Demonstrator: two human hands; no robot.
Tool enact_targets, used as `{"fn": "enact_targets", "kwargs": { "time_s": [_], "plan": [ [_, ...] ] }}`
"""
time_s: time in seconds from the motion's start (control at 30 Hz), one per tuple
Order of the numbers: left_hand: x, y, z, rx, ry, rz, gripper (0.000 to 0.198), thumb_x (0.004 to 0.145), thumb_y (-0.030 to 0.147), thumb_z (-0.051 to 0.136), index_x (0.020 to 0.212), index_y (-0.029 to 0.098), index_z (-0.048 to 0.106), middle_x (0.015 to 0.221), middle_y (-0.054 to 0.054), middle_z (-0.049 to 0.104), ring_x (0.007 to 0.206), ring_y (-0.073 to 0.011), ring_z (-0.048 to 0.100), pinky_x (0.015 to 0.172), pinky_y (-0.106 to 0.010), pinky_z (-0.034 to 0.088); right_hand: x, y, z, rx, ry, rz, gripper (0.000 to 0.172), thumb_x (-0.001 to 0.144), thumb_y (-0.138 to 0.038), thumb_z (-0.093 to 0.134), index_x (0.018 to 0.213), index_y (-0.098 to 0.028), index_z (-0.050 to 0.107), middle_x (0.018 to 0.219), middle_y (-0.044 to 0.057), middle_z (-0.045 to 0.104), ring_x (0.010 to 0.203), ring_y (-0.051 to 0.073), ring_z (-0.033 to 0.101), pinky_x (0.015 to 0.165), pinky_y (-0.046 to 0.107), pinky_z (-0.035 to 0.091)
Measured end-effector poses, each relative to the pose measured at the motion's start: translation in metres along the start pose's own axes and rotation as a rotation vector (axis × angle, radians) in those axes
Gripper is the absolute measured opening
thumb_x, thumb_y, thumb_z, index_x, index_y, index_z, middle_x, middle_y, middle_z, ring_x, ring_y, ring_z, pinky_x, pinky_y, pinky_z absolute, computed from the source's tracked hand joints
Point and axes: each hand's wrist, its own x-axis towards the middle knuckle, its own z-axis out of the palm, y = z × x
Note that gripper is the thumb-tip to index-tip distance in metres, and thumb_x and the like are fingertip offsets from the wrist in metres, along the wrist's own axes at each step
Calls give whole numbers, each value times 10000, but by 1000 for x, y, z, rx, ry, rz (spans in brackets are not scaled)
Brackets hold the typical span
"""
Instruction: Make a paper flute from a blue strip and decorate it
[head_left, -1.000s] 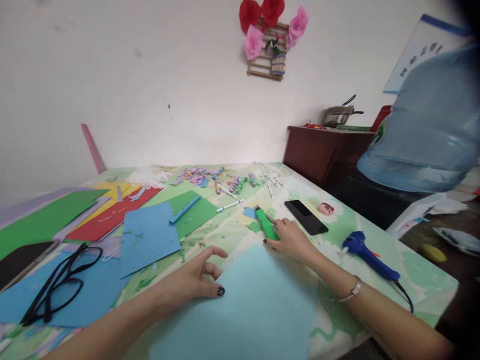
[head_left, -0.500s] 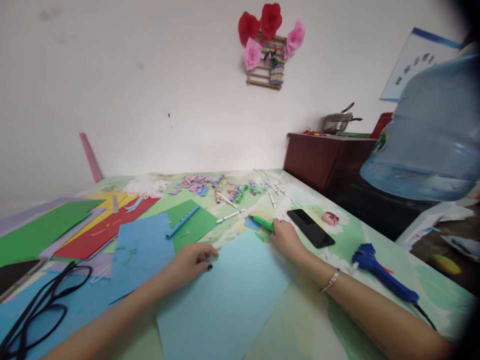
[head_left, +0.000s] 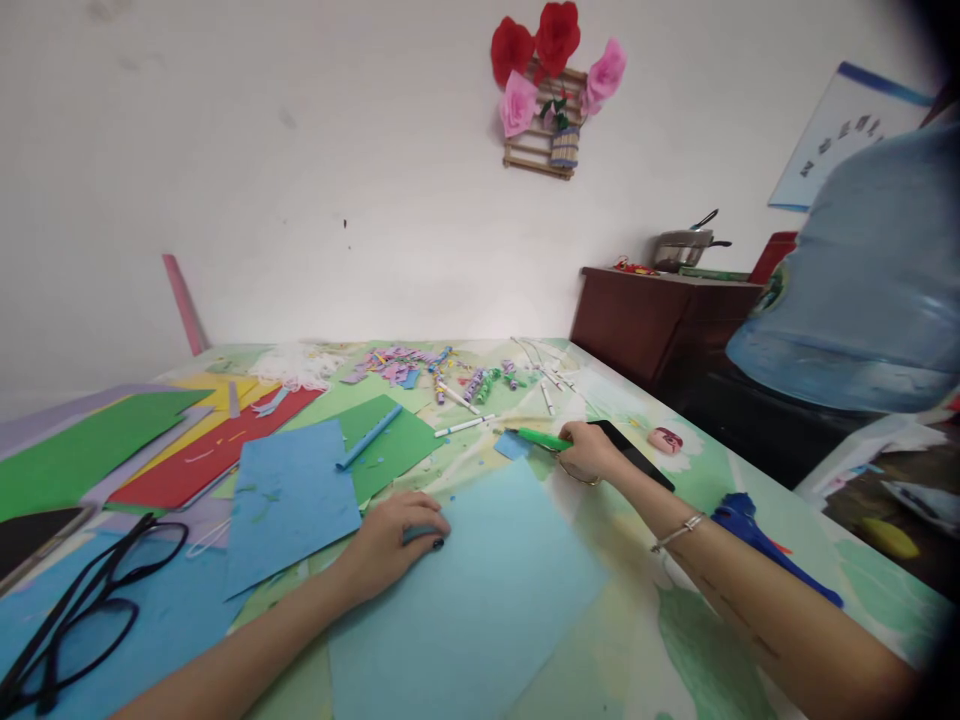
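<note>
On the table point(head_left: 611, 640) in front, pale-blue sheet point(head_left: 469, 600) lies flat; my L hand point(head_left: 401, 540) rests at its left edge, loosely curled, nothing pinched AFAICT. R hand point(head_left: 589, 452) grasps green tool point(head_left: 541, 438). Sheet's prob. light, thin, easily creased: I'd hold opp. edges, gently.

Black eyeglasses point(head_left: 96, 586), metal pot point(head_left: 679, 250) on brown cabinet point(head_left: 634, 325), red flowers point(head_left: 557, 38) on wall point(head_left: 337, 140), water jug point(head_left: 862, 280)

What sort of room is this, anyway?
Probably a craft corner, perhaps at home or in a classroom: the table holds colored sheets, a heap of cut scraps and what looks like a blue glue gun.
</note>
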Motion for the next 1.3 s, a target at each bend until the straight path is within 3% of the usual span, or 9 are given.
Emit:
{"fn": "enact_targets", "kwargs": {
  "time_s": [0.3,0.47,0.53,0.63,0.7,0.8,0.97,1.1,1.3],
  "plan": [
    [-21,21,7,-147,1,-116,156,709,164,654,833,214,735,1049,-60,657,1002,-205,589,925,-326,422,16,-19,9,105,178,-28,317,907,-325,547,1175,-155,545,1166,85,578,982,201,599,824,405,521],
    [-24,26,7,-160,17,-65,183,713,102,600,826,175,724,948,-57,688,910,-176,621,847,-286,461,-3,-34,13,185,296,-191,247,897,-249,549,1111,-130,586,1122,125,611,1035,240,580,887,447,479],
    [-18,20,5,-149,13,-63,222,715,60,539,810,154,716,866,-49,695,825,-154,635,766,-253,482,-28,-40,11,223,339,-327,213,887,-188,535,1082,-137,606,1138,148,619,1122,261,535,959,451,427],
    [-1,7,-1,-100,22,-68,240,705,41,507,785,136,712,796,-45,695,743,-146,629,692,-237,479,-78,-47,7,280,319,-627,238,870,-286,576,1098,-224,605,1193,77,613,1146,197,524,992,361,417],
    [17,-2,-4,-55,20,-54,251,705,46,513,813,144,717,786,-34,699,698,-137,615,652,-228,469,-109,-52,6,284,226,-1062,343,853,-369,596,1148,-195,581,1242,120,579,1159,223,500,992,393,409],
    [46,-10,-6,17,40,-12,296,710,29,503,858,166,718,828,-25,715,716,-133,617,682,-235,473,-135,-59,11,146,102,-1244,407,846,-420,596,1177,-186,567,1254,122,568,1135,254,491,957,420,418],
    [61,-10,4,163,158,66,275,743,33,518,875,182,708,958,-62,706,918,-197,628,830,-344,471,-131,-68,32,58,126,-1213,227,911,-278,507,1073,-158,612,1082,111,661,976,213,578,885,379,461],
    [34,2,19,263,316,115,244,837,137,522,1036,187,656,1281,-134,560,1224,-295,457,965,-531,352,-127,-68,51,211,189,-1185,246,911,-262,505,1098,-140,610,1091,108,676,1076,214,572,964,363,445],
    [-9,49,40,291,332,290,188,873,170,498,1009,169,627,1165,-116,610,1168,-262,481,980,-471,364,-145,-68,53,377,94,-1088,333,854,-213,550,1171,-111,555,1177,143,633,1181,232,522,1050,400,394]
  ]
}}
